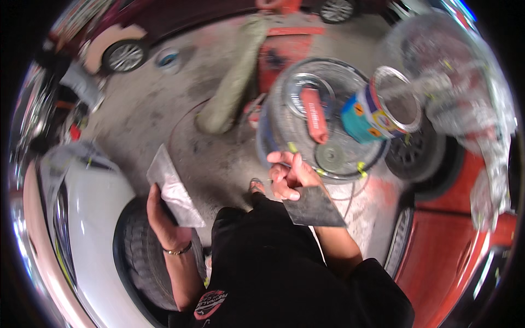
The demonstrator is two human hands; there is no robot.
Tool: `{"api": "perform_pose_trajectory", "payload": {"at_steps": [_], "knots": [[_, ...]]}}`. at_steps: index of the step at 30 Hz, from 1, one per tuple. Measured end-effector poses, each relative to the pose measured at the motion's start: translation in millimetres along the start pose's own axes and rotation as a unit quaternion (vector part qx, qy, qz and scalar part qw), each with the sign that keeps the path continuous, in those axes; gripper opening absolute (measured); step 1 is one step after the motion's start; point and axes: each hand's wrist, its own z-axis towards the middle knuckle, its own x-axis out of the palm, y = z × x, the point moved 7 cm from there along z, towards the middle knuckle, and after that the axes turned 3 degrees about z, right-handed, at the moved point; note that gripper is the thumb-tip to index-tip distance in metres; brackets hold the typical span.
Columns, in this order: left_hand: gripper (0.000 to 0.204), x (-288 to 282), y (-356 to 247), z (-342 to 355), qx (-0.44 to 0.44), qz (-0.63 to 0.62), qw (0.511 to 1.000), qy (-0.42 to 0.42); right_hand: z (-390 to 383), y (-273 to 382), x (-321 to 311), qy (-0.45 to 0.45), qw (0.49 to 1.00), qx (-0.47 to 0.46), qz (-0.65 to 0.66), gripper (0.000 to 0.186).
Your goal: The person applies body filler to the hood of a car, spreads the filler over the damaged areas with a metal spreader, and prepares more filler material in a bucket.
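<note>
My left hand (164, 221) grips a pale, flat plate (172, 186) with a smear of light pinkish material on it. My right hand (291, 175) holds a dark, flat rectangular spreader (313, 210), with several fingers curled above it. Just beyond my right hand is a round drum top (344, 169) bearing a red tube (314, 115), a round metal lid (295, 93), a greenish disc (331, 156) and a tilted blue-labelled can (361, 120) with grey contents.
A white car body (93, 208) with a tire (139, 251) is at my left, red car panels (437, 246) at my right. Plastic sheeting (465, 109) hangs over loose wheels (410, 153). A long pale roll (224, 98) stands ahead, with a dark red car (175, 16) behind.
</note>
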Motion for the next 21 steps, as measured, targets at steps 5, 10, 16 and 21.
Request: {"api": "perform_pose_trajectory", "payload": {"at_steps": [5, 10, 16, 21], "knots": [[0.028, 42.3, 22.6, 26.1, -0.032, 0.095, 0.987, 0.126, -126.1, 84.2, -57.5, -0.446, 0.813, -0.148, -0.343, 0.037], [0.031, 65.8, 40.4, 41.0, -0.086, 0.134, 0.97, 0.184, -206.4, 135.7, -124.9, -0.65, 0.617, -0.238, -0.373, 0.038], [0.032, 71.8, 26.5, 48.3, -0.08, 0.149, 0.957, 0.234, -215.8, 141.4, -176.0, -0.661, 0.507, -0.161, -0.53, 0.05], [0.036, 47.1, 4.2, 62.8, -0.081, 0.136, 0.965, 0.207, -257.3, 106.1, -220.1, -0.697, 0.549, -0.272, -0.373, 0.056]]}}
